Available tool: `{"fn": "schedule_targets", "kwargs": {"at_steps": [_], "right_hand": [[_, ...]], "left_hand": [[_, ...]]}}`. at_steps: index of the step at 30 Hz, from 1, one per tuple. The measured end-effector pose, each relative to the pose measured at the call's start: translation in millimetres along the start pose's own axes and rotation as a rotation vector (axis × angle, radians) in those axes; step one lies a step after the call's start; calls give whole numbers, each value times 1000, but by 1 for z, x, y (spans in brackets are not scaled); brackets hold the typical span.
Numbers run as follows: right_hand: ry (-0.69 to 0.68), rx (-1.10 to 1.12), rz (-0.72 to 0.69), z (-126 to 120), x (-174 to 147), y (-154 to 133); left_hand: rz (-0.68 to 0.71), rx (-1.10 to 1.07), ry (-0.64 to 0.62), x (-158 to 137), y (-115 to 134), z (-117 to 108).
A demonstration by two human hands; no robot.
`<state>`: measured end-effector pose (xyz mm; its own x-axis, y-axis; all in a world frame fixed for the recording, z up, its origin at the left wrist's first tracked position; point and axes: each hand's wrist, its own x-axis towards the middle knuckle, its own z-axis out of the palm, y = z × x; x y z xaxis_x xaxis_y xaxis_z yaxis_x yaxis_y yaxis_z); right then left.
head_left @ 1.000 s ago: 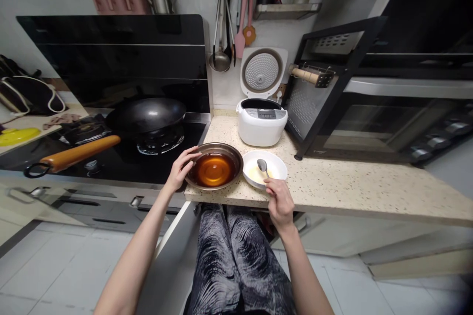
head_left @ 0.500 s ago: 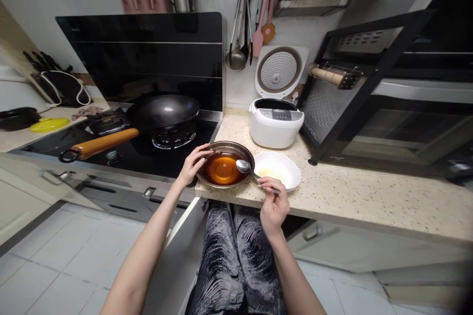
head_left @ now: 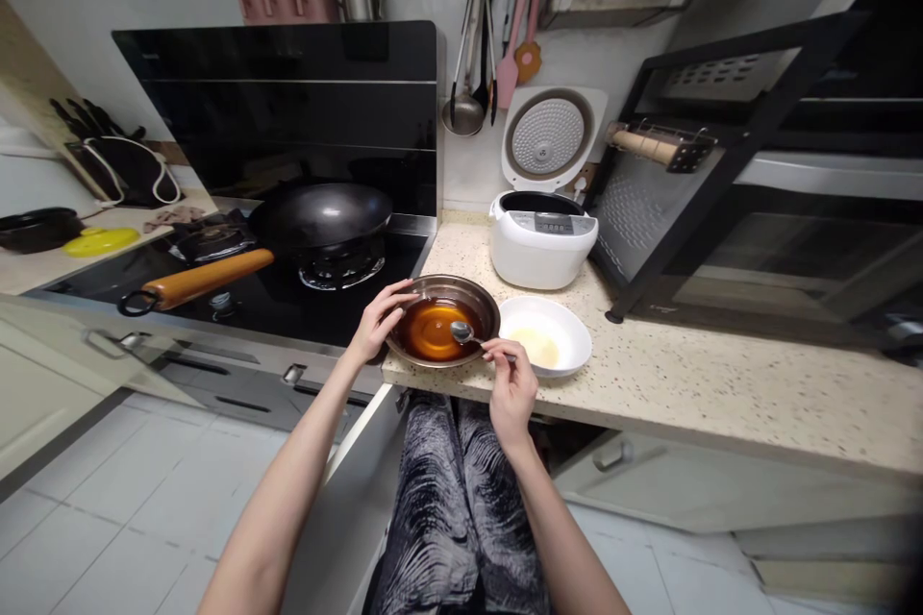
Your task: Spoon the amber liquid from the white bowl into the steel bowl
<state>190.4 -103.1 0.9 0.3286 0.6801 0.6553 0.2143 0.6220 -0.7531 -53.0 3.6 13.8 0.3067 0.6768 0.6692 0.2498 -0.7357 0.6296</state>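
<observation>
A round metal bowl (head_left: 404, 357) of amber-brown liquid stands at the counter's front edge beside the stove. My left hand (head_left: 376, 322) grips its left rim, fingers reaching over the edge. Pinched in my right hand (head_left: 514, 391) is a metal spoon (head_left: 461, 332), whose head is over the liquid in the right half of the bowl; whether it touches the surface I cannot tell. Just right of the metal bowl sits a white bowl (head_left: 575, 334) with a pale yellow substance at its bottom.
Behind the bowls a white rice cooker (head_left: 542, 255) has its lid up. A black wok (head_left: 321, 216) rests on the stove, its wooden handle (head_left: 212, 279) pointing toward the front left. A dark oven (head_left: 785, 250) stands at the right. Below, a cabinet door (head_left: 361, 432) hangs open.
My right hand has moved left and slightly down with the spoon, so its head is farther over the metal bowl. My left hand stays at the rim.
</observation>
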Motion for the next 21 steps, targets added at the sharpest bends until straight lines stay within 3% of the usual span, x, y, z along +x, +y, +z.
{"fn": "schedule_targets", "kwargs": {"at_steps": [7,21], "right_hand": [[-1,21,72,3,1,0],[136,118,179,5,-6,-12]], "left_hand": [[-7,-8,6,0,2,0],[-10,9,5,0,0,0]]}}
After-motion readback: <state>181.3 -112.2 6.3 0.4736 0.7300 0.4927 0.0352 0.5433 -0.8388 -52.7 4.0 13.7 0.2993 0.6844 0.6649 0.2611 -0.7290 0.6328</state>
